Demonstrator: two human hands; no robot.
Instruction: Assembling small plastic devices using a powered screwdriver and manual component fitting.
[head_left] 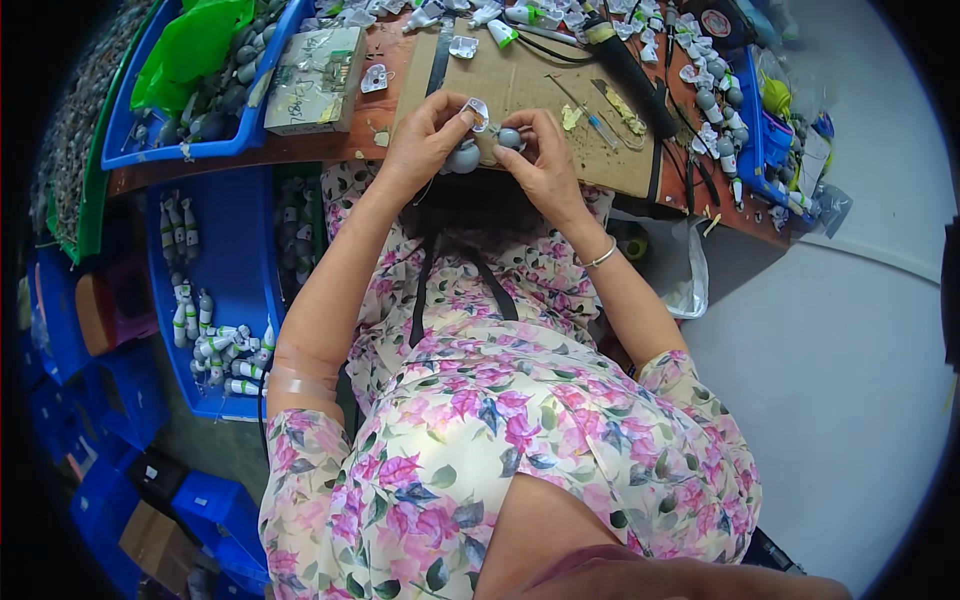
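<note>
Over the near edge of the cardboard sheet point(490, 90), both of my hands work close together. My left hand point(422, 142) pinches a small white plastic part point(478, 113) with something orange-brown inside. Just below those fingers is a rounded grey plastic piece point(463, 157); whether it is joined to the white part I cannot tell. My right hand point(548, 162) is closed on another small round grey piece point(510, 138), held between thumb and fingertips. A thin wire seems to hang below my left hand.
On the table are a black tube-shaped tool point(632, 80), a thin screwdriver-like tool point(600, 128), a pale box point(315, 80) and several white plastic parts. Blue bins point(185, 150) of grey pieces flank it. A blue tray point(225, 300) with white-and-green assemblies sits lower left.
</note>
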